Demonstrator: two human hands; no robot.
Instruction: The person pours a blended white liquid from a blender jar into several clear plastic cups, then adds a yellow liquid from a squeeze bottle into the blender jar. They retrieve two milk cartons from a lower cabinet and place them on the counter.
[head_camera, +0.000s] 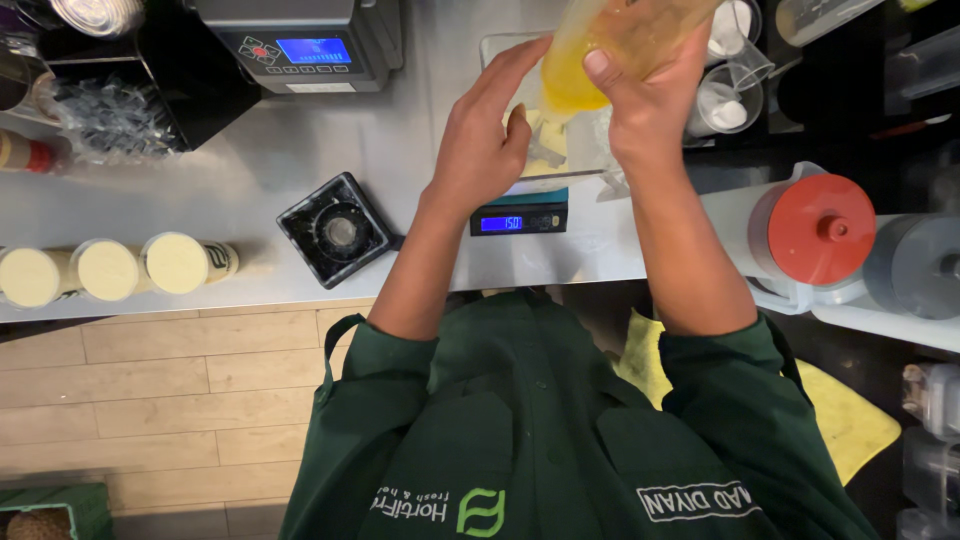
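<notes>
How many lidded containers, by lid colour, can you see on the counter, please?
Cream-lidded bottles lying on the left: 3
Red-lidded jug on the right: 1
Grey-lidded jug at the right edge: 1
Total: 5

Bare counter (240, 190) left of scale (520, 215); blender base (335, 230) blocks near-left, red-lidded jug (815, 230) right.

A pale grey steel surface (250, 180) carries a digital scale (520, 215) with a lit blue display, a black square blender base (335, 230) just left of it, a grey machine (300, 45) with a blue screen at the back, and three cream-lidded bottles (105, 268) lying side by side along the left front edge.
</notes>
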